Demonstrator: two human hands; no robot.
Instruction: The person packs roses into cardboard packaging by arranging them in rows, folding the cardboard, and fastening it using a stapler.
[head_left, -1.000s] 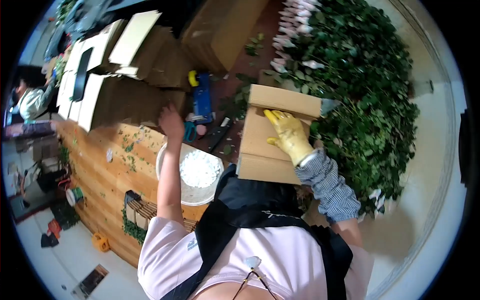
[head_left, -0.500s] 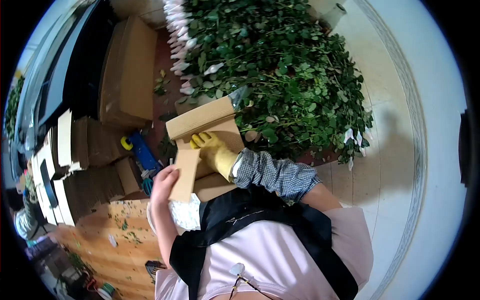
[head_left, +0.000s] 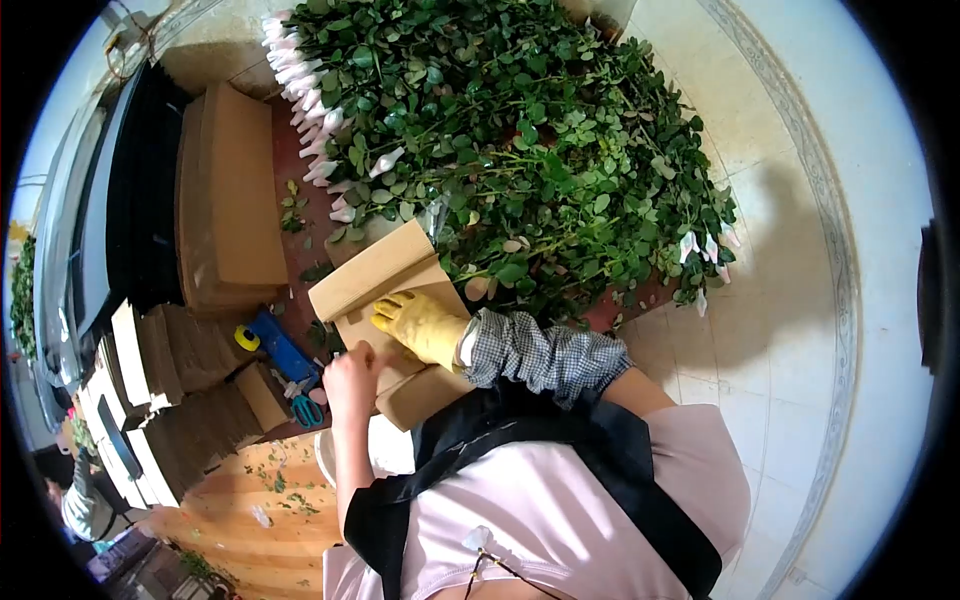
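Note:
Bare and curled, my left hand (head_left: 352, 378) is at the lower left edge of the corrugated cardboard wrap (head_left: 365, 270); what its fingers hold, if anything, is hidden. My right hand (head_left: 418, 325), in a yellow glove, lies flat on the middle of the wrap with its fingers stretched out. The cardboard is bent up along its upper and lower sides, and a bit of clear plastic (head_left: 435, 215) sticks out at its upper corner. Leafy stems (head_left: 520, 160) with pale wrapped flower heads (head_left: 300, 85) are piled just beyond.
Flattened cardboard (head_left: 185, 440) is stacked at the left, below a large carton (head_left: 235, 190). A blue tape dispenser (head_left: 283, 345) and teal scissors (head_left: 308, 408) lie left of my hands. A white basin (head_left: 390, 447) is partly behind my left arm. Another person (head_left: 85, 505) is at the far left.
My left hand came from the stacked cardboard to the wrap with a flat cardboard piece, no longer distinct now. My right hand has stayed on the wrap. The view has swung right.

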